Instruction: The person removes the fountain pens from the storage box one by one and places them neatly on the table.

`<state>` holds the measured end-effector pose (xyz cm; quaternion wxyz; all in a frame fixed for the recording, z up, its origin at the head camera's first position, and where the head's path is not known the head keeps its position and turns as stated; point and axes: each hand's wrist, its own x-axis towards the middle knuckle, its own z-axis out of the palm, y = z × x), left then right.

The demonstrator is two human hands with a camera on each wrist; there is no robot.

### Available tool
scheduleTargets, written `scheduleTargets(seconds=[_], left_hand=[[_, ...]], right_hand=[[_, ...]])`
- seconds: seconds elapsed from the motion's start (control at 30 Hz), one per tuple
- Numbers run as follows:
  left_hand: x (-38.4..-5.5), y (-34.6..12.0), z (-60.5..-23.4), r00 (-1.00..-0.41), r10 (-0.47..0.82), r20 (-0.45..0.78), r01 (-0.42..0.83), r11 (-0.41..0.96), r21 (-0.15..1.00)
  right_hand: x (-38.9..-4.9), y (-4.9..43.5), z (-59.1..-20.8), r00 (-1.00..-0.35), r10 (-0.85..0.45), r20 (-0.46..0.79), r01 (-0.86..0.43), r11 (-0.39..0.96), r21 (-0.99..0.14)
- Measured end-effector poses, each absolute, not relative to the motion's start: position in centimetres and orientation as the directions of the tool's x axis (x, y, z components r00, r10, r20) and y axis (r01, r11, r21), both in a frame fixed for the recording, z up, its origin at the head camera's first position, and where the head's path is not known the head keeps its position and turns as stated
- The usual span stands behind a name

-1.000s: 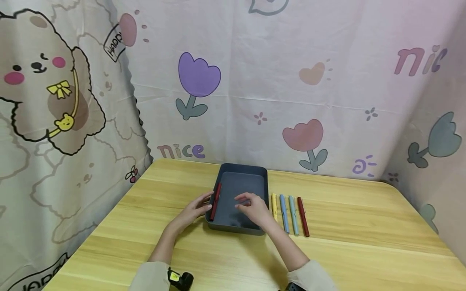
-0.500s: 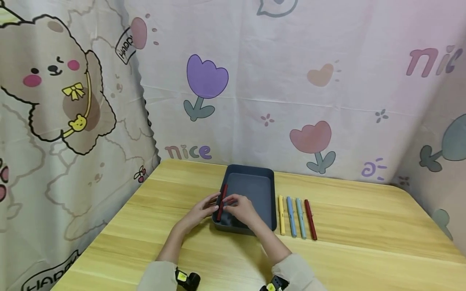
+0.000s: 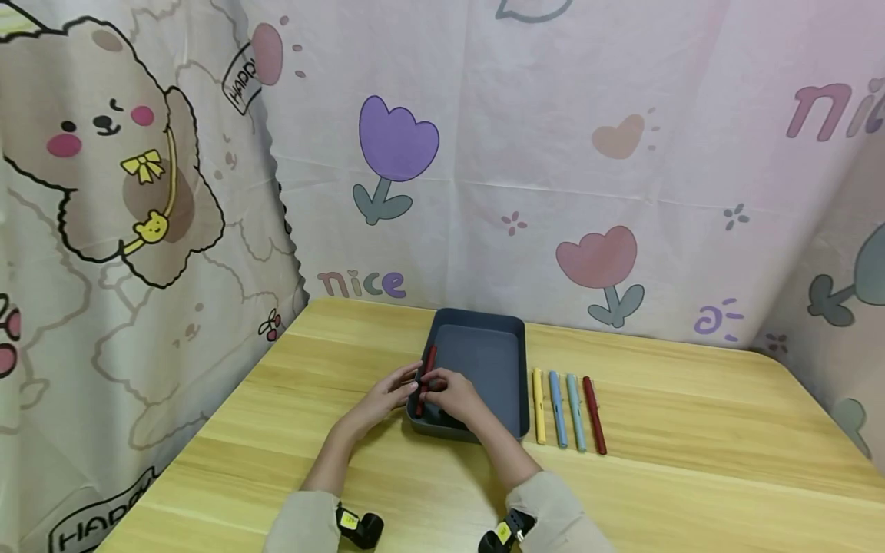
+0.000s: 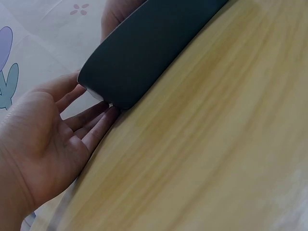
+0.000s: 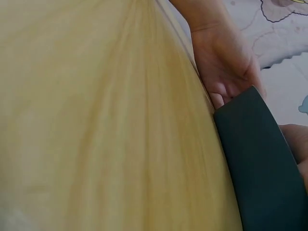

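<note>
A dark red pen lies lengthwise along the left wall inside a dark grey rectangular tray. My right hand reaches into the tray, thumb and fingers pinching the middle of that pen. At the tray's left side is my left hand, its fingers extended against the outer wall. In the left wrist view, the left hand's fingertips touch the tray's lower edge. The right wrist view shows the tray's outer wall, which hides the pen and most of the right hand.
Right of the tray, a yellow pen, a blue pen, a light green pen and another dark red pen lie side by side on the wooden table. A printed cloth hangs behind the table.
My right hand has moved left across the tray to the dark red pen and now pinches it. The left hand stays at the tray's left side. The head view has shifted slightly.
</note>
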<state>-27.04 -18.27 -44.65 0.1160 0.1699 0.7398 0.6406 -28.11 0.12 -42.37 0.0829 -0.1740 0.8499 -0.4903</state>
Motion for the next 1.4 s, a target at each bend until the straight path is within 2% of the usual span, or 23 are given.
scheduleTargets(seconds=[0.2,0.67,1.03,1.4], left_hand=[[-26.99,-18.49,-44.40,-0.914,0.402,0.054,0.112,0.123,0.986],[-26.99,-18.65,-44.64,-0.913,0.404,0.060,0.119,0.123,0.985],[-26.99,-18.44,-44.58,-0.920,0.389,0.055,0.107,0.112,0.988],[-27.18,-18.33,-44.68,-0.913,0.403,0.056,0.110,0.110,0.988]], right_hand=[[-28.22,-0.09,-42.58,-0.926,-0.376,0.023,-0.203,0.448,-0.871],[-28.14,-0.26,-43.18,-0.943,-0.315,0.104,-0.266,0.530,-0.805],[-27.97,-0.41,-42.71,-0.949,-0.301,0.094,-0.269,0.617,-0.740],[-27.81,-0.03,-42.77,-0.950,-0.278,0.141,-0.290,0.623,-0.727]])
